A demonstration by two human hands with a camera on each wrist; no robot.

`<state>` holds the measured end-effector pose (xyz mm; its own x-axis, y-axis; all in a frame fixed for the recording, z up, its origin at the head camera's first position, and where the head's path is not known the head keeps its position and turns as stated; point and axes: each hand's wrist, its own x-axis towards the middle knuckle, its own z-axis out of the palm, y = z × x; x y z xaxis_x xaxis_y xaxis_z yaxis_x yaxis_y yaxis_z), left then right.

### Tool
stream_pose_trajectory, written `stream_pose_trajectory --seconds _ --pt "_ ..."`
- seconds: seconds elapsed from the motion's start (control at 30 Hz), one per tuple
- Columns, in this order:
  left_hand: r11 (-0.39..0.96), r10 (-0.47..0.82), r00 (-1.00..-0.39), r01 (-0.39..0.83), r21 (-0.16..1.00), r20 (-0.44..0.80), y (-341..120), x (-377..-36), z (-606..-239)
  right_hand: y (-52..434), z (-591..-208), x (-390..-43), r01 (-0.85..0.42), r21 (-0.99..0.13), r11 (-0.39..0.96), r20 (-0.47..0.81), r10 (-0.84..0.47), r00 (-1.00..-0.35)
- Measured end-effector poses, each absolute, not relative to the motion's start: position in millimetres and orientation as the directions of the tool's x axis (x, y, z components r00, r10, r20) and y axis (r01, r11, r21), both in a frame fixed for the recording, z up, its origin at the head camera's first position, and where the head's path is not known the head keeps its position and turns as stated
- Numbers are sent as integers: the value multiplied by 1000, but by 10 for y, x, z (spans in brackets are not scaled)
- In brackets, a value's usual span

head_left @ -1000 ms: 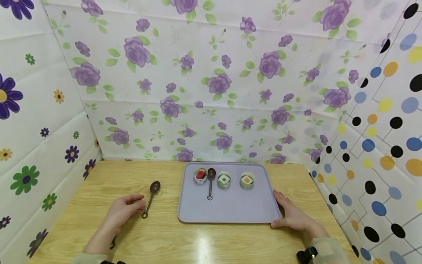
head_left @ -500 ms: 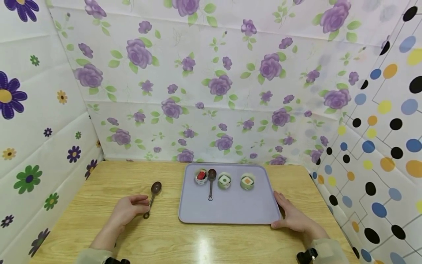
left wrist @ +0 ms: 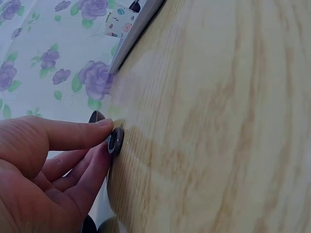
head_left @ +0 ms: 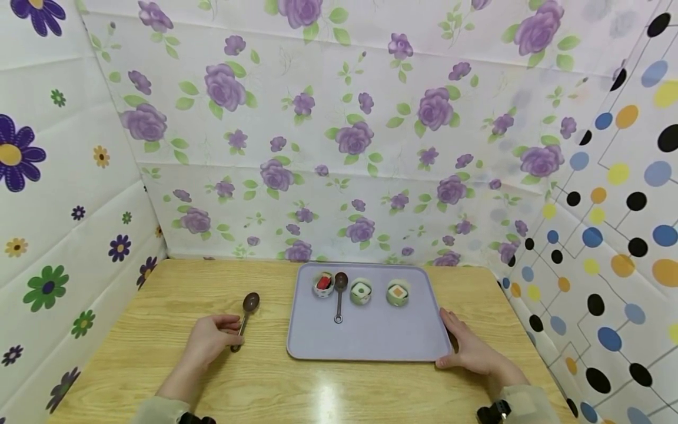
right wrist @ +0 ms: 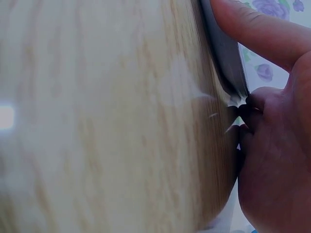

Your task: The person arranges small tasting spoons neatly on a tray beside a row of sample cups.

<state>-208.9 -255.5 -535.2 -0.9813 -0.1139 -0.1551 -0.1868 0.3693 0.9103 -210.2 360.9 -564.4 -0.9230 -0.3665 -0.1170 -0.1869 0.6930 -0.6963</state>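
Observation:
A dark brown spoon [head_left: 251, 302] with a ring at its handle end lies on the table at the left, bowl pointing away. My left hand [head_left: 209, 340] pinches its handle near that end; the left wrist view shows thumb and fingers around it, just behind the ring [left wrist: 115, 141]. On the lavender tray [head_left: 365, 341], a second brown spoon [head_left: 340, 300] lies among three small cups. At the tray's front right corner my right hand [head_left: 471, 347] grips the edge, thumb in front and fingers along the right side. The tray hides some of these fingertips.
One cup [head_left: 323, 285] holds something red; two green cups, the middle one [head_left: 361, 292] and the right one [head_left: 398, 293], hold white pieces. The wooden table [head_left: 265, 383] meets a flower-printed cloth wall [head_left: 318, 200] at the back. A dotted cloth [head_left: 598, 282] borders the right.
My left hand has moved slightly right, its fingers coming from beside the spoon handle onto it. The right hand and tray have kept their places.

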Motion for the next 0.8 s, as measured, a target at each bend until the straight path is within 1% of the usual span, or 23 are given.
stream_pose_trajectory --seconds 0.17,0.47,0.6,0.8 --pt "386 -124 -979 -198 901 -162 -2565 -2119 -5375 3616 -5661 -2113 -192 -697 691 -111 -369 -923" --pt "520 -109 -983 -181 835 -145 -2588 -2146 -5340 3635 -5701 -2118 -222 -683 696 -85 -377 -922" --pt "539 -95 -983 -184 822 -157 -2595 -2163 -5330 3638 -5707 -2122 -236 -694 680 -68 -388 -919" --pt "544 -78 -980 -197 815 -185 -2602 -2186 -5313 3646 -5724 -2130 -224 -702 676 -81 -389 -918"
